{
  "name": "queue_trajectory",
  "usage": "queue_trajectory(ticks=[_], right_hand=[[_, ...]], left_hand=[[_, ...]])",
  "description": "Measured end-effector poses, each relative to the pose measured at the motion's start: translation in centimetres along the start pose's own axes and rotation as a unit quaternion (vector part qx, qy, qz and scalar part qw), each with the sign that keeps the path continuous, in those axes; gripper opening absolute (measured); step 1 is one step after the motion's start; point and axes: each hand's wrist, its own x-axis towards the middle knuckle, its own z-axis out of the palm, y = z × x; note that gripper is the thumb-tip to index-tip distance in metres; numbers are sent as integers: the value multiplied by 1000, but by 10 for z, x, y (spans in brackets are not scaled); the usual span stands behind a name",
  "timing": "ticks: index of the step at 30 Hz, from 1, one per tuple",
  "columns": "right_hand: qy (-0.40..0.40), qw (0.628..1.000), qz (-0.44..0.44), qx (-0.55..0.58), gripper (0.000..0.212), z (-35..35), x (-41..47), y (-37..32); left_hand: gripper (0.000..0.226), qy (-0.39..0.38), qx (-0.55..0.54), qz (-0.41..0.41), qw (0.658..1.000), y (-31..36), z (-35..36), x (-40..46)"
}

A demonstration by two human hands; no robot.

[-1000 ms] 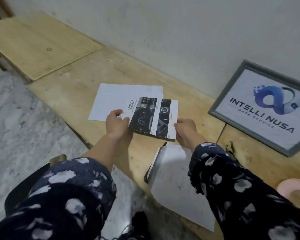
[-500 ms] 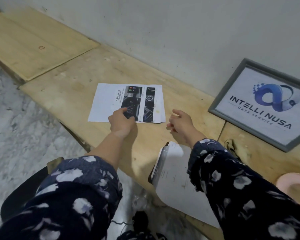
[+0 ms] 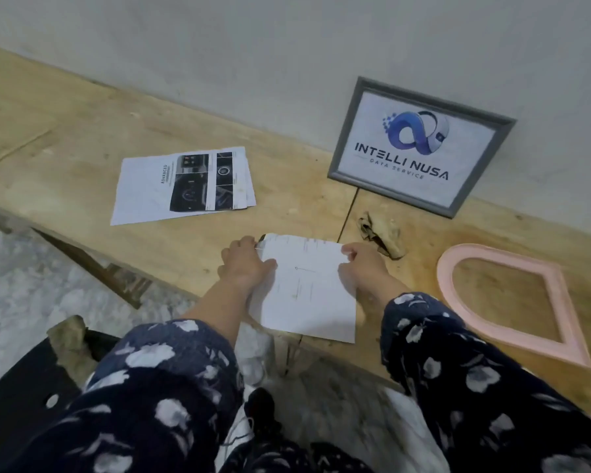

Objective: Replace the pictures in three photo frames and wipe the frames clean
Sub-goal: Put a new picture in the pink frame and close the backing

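Observation:
A white sheet [image 3: 304, 291] lies on a dark frame whose corner [image 3: 262, 238] peeks out at the bench's front edge. My left hand [image 3: 244, 264] grips the sheet's far left corner and my right hand [image 3: 362, 268] pinches its far right corner. A printed picture with dark car-screen photos [image 3: 198, 182] lies on white papers to the left. A grey frame with an "INTELLI NUSA" logo [image 3: 420, 145] leans on the wall. An empty pink frame [image 3: 512, 302] lies flat at the right. A crumpled tan cloth [image 3: 382, 233] sits behind my right hand.
The wooden bench [image 3: 82, 138] runs along a grey wall [image 3: 253, 46], with a seam between boards near the cloth. Marbled floor [image 3: 21, 285] lies below at the left. A dark chair edge [image 3: 21, 387] sits near my left sleeve.
I set the printed picture down on the papers at the left and let go. Both hands came back and took hold of the white sheet on the dark frame. The view swung right.

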Motion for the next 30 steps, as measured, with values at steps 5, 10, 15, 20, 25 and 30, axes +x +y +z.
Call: queue_trajectory(ticks=[5, 10, 15, 20, 25, 30], right_hand=[[24, 995, 39, -87, 63, 3, -27, 32], [6, 996, 37, -82, 76, 3, -38, 32], [24, 997, 57, -35, 73, 7, -35, 27], [21, 996, 81, -11, 63, 5, -26, 23], [93, 982, 94, 133, 40, 3, -19, 15], [41, 985, 31, 168, 21, 7, -31, 17]], left_hand=[[85, -12, 93, 16, 995, 4, 13, -26], [91, -9, 113, 12, 993, 4, 18, -34], [88, 0, 113, 16, 994, -2, 22, -34], [80, 11, 107, 22, 994, -4, 22, -36], [79, 13, 111, 27, 993, -2, 22, -38], [81, 10, 114, 17, 993, -1, 21, -38]])
